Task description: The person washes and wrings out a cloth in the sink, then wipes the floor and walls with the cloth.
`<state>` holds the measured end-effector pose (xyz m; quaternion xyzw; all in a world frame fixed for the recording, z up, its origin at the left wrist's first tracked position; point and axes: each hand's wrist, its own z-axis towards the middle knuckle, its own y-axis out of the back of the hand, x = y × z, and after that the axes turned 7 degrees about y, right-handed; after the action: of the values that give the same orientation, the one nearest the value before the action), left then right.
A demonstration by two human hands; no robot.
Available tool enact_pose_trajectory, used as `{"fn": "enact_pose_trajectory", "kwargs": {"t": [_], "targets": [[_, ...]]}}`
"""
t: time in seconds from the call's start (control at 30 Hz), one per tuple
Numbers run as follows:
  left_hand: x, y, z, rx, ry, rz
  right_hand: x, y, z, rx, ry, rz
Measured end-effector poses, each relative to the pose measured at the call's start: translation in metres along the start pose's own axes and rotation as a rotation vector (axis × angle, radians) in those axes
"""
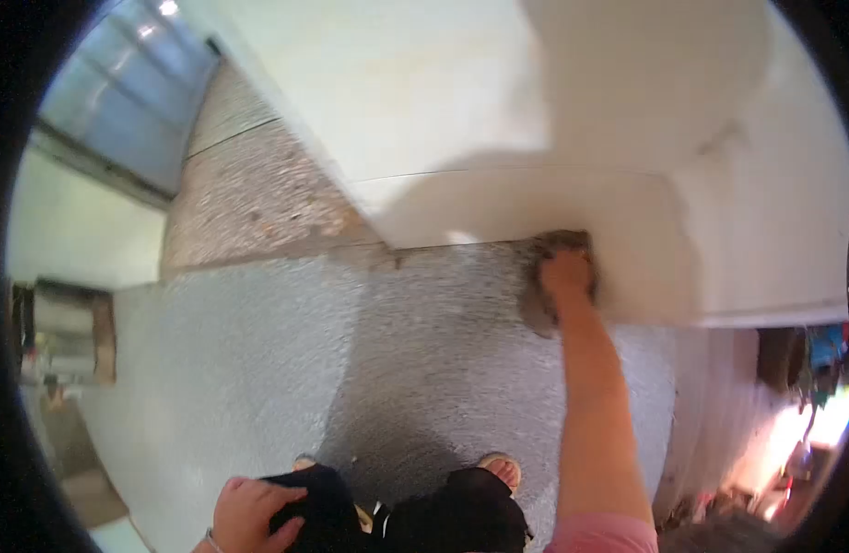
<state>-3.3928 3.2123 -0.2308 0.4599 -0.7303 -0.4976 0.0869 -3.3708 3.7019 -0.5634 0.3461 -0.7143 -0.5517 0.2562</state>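
My right hand [568, 275] reaches forward at the end of my outstretched arm and is closed over a dark, blurred object [544, 309]. This object lies at the foot of the white wall [461, 207], on the grey floor [443, 323]; what it is cannot be made out. My left hand [258, 516] is low at the left, by my knee in black trousers. Its fingers are apart and nothing is in them.
A doorway with rough brown ground [258, 198] opens at the upper left, beside a bluish door [134, 78]. A wooden-framed item [104, 336] stands at the far left. Mixed objects [816, 364] lie at the right edge. My sandalled foot [503, 468] is below.
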Motion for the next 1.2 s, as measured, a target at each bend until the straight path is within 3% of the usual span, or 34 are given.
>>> {"fn": "enact_pose_trajectory", "kwargs": {"t": [0.07,0.1,0.13,0.17,0.2,0.3,0.37,0.43,0.5,0.57,0.63,0.7,0.8,0.83,0.9,0.97,1.1,1.2], "targets": [[0.006,0.004,0.002,0.285,0.098,0.018,0.003,0.018,-0.007,0.035,-0.045,0.18],[0.006,0.005,0.003,0.295,0.084,-0.005,-0.02,-0.028,0.01,-0.064,0.117,0.097],[0.005,0.003,0.006,0.296,0.063,-0.03,-0.002,0.018,-0.005,0.09,-0.083,0.244],[0.007,-0.002,0.006,0.252,0.131,-0.036,-0.003,0.02,-0.006,0.072,0.016,0.209],[0.01,-0.008,0.005,0.258,0.062,-0.047,-0.009,0.007,-0.005,0.06,-0.059,0.237],[0.016,-0.011,-0.001,0.257,0.007,-0.071,-0.018,-0.019,-0.015,-0.181,0.101,0.121],[0.023,-0.01,-0.01,0.254,0.01,-0.09,-0.034,-0.035,-0.018,-0.021,0.126,0.221],[0.03,-0.008,-0.023,0.322,0.047,-0.207,-0.035,-0.033,-0.041,0.09,0.015,0.191],[0.043,-0.011,-0.051,0.254,0.082,-0.282,-0.062,-0.063,-0.062,0.066,0.137,-0.092],[0.053,-0.012,-0.081,0.194,0.122,-0.356,-0.061,-0.057,-0.09,0.105,0.079,0.151],[0.059,-0.009,-0.107,0.068,0.199,-0.292,-0.11,-0.14,-0.086,-0.19,0.079,0.206],[0.065,-0.012,-0.125,-0.09,0.25,-0.243,-0.087,-0.129,-0.104,-0.211,0.29,-0.36],[0.08,-0.016,-0.135,-0.38,0.296,-0.183,-0.029,-0.134,-0.118,-0.158,0.259,-0.566],[0.089,-0.017,-0.131,-0.394,0.283,-0.177,0.023,-0.099,-0.14,0.138,0.32,-0.121],[0.11,-0.015,-0.113,-0.414,0.078,-0.119,0.147,0.0,-0.182,0.36,0.136,0.013],[0.14,-0.011,-0.093,-0.404,-0.029,-0.131,0.187,-0.005,-0.171,0.532,0.385,0.089],[0.204,-0.02,-0.069,-0.363,-0.134,-0.224,0.314,0.048,-0.143,0.692,0.729,0.24],[0.244,-0.017,-0.053,-0.371,-0.145,-0.265,0.425,0.135,-0.155,0.525,0.879,0.326]]}}
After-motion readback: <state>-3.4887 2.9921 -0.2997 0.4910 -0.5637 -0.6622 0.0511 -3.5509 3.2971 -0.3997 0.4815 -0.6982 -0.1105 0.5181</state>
